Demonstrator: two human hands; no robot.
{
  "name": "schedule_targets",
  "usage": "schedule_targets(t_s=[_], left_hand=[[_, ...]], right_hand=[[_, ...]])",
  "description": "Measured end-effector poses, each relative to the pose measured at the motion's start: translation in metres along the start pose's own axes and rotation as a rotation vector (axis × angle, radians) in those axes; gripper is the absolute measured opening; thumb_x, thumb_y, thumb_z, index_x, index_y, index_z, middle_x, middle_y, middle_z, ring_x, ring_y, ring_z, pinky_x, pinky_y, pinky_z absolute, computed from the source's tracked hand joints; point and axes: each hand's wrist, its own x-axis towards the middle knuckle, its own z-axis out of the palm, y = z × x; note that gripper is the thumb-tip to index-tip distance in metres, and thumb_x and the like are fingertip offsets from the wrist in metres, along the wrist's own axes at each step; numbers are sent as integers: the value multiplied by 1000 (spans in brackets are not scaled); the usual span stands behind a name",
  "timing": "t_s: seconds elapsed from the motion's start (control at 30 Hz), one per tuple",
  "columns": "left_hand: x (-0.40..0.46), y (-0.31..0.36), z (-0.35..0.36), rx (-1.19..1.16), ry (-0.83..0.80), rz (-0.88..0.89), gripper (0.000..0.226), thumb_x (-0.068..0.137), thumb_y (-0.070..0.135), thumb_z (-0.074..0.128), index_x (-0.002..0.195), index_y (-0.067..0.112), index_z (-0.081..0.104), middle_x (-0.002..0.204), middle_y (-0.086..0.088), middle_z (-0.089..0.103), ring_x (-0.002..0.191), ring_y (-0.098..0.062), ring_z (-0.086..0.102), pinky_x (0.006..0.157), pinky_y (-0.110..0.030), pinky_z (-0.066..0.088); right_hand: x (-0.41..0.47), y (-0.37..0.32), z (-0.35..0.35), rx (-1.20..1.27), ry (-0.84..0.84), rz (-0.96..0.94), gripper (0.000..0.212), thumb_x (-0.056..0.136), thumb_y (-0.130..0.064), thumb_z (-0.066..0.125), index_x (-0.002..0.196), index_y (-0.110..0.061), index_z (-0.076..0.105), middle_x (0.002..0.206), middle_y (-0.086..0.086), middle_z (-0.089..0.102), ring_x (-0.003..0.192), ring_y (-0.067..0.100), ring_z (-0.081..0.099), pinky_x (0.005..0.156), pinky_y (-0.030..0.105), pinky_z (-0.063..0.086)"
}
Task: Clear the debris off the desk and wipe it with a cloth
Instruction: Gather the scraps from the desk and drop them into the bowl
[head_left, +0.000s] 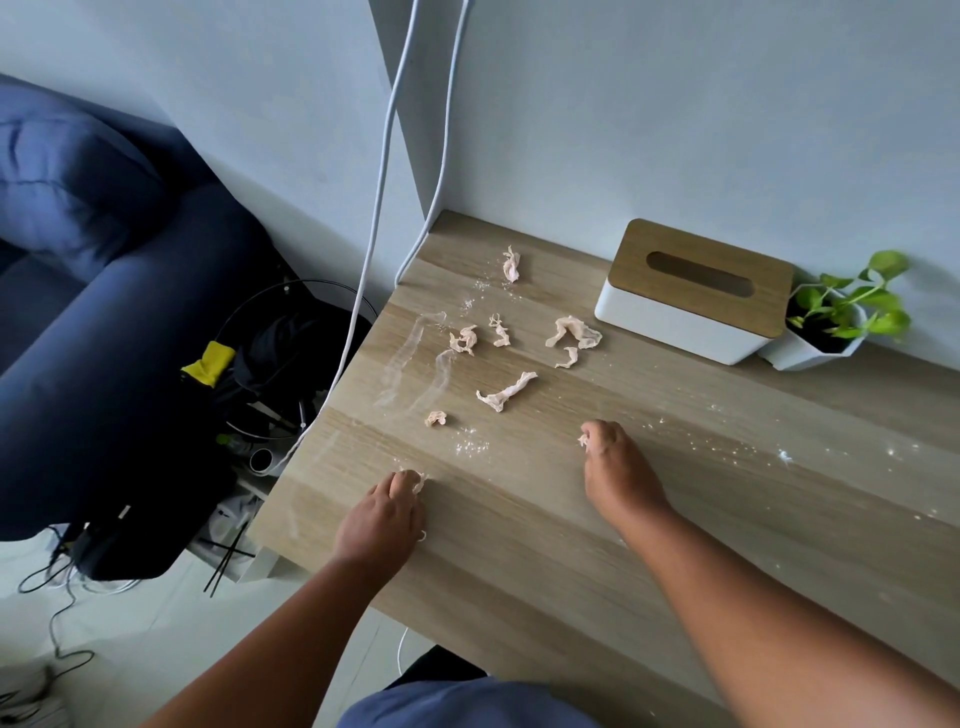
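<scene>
Scraps (506, 392) beyond both hands' fingers (597, 436)

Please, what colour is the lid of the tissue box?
Light wood brown; the lid shows best in the head view.

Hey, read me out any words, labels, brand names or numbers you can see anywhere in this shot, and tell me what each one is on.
None: no readable text shows in this view.
Tissue box: plain white body and wooden lid, no label or brand.
Plant pot: plain white, no marking.
Desk: bare wood grain with scraps and powder, no print.
Yellow item among the dark gear on the floor: any marking is too small and dim to read.
</scene>
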Motion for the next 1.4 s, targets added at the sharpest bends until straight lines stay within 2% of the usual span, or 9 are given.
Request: schedule_targets(t_s=[0.1, 0.27, 0.43, 0.5, 0.67, 0.77, 1.0, 1.2, 1.4], left_hand=[[-2, 2, -2, -33, -42, -57, 31, 93, 8, 67, 123, 0, 63, 113, -18, 66, 97, -39, 66, 79, -46, 56], [-7, 5, -4, -51, -22, -95, 7, 99, 14, 59, 101, 7, 60, 94, -6, 56, 85, -32, 61, 70, -37, 47], [-13, 11, -7, -42, 40, -134, 33, 106, 40, 42, 78, 22, 40, 76, 5, 46, 66, -14, 49, 62, -34, 41], [-17, 14, -8, -31, 61, -144, 35, 105, 45, 39, 74, 29, 31, 73, 7, 43, 59, -8, 44, 56, -32, 34], [-28, 22, -6, -76, 161, -148, 24, 103, 26, 49, 84, 23, 34, 61, 4, 41, 48, -16, 39, 46, -30, 30], [-32, 28, -5, -61, 116, -134, 6, 101, 11, 48, 101, 16, 45, 69, 2, 49, 53, -22, 48, 50, -30, 33], [-29, 37, -3, -122, 11, -186, 41, 94, -6, 40, 126, 14, 57, 105, 4, 59, 94, -10, 60, 79, -24, 45], [-13, 34, 0, -170, -80, -184, 50, 91, -14, 44, 124, 18, 64, 106, 5, 61, 82, -9, 64, 70, -16, 45], [12, 24, -1, -191, -25, -158, 20, 97, 6, 60, 96, 26, 60, 84, 5, 63, 81, -16, 61, 63, -19, 38]], right_hand=[[-5, 4, -2, 19, 18, -18, 33, 88, 9, 48, 116, -3, 62, 114, 20, 60, 101, 39, 61, 82, 42, 52], [-11, 8, -7, 38, 44, -53, 25, 87, 9, 49, 106, -3, 60, 107, 20, 59, 92, 37, 58, 73, 39, 46], [-22, 12, -14, 63, 123, -136, 5, 97, -5, 54, 94, -3, 57, 93, 17, 60, 83, 34, 57, 68, 36, 40], [-27, 15, -16, 52, 144, -145, 17, 102, -13, 52, 88, -3, 54, 86, 17, 58, 77, 34, 56, 65, 33, 33], [-38, 22, -22, 83, 86, -116, 20, 106, -17, 45, 95, -2, 53, 94, 17, 58, 78, 30, 53, 66, 31, 31], [-41, 28, -25, 84, 19, -73, 13, 101, -4, 42, 109, -5, 53, 108, 14, 58, 89, 31, 58, 68, 30, 33], [-50, 34, -28, 88, -41, -52, 47, 86, 12, 38, 126, -8, 53, 122, 13, 55, 102, 30, 58, 81, 34, 48], [-52, 35, -27, 102, -69, -6, 55, 82, 16, 37, 126, -13, 53, 127, 8, 52, 108, 26, 59, 84, 34, 51], [-51, 30, -23, 128, -42, -12, 54, 78, 15, 38, 121, -15, 51, 118, 4, 55, 94, 23, 57, 76, 34, 49]])
